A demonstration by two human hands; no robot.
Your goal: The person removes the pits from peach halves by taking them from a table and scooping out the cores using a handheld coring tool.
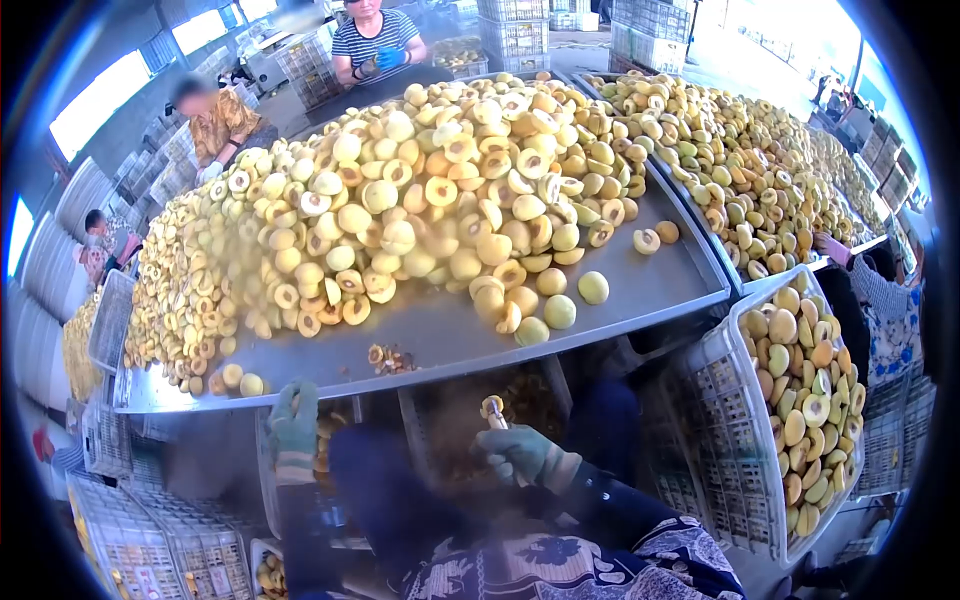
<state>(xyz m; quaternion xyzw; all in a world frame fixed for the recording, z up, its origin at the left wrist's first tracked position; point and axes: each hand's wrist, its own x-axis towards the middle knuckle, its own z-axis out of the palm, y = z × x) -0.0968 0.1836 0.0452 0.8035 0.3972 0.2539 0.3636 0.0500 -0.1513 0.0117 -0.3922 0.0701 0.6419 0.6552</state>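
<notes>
My right hand (522, 452), in a grey-green glove, is closed around a small pitting tool (495, 416) with a bit of fruit at its tip, above a crate (425, 440) below the table edge. My left hand (294, 420), gloved alike, is at the table's front edge on the left; its fingers look curled, and whether they hold anything is hidden. Beyond both hands, a large heap of halved yellow fruit (400, 200) covers much of the metal table (440, 345). A small pile of pits (390, 360) lies near the front edge.
A white crate full of fruit halves (810, 410) stands at the right. Another heap (730, 160) lies on the adjoining table. Co-workers sit across the table (378, 45), at the left (215, 125) and at the right (885, 300). Stacked crates (150, 540) stand lower left.
</notes>
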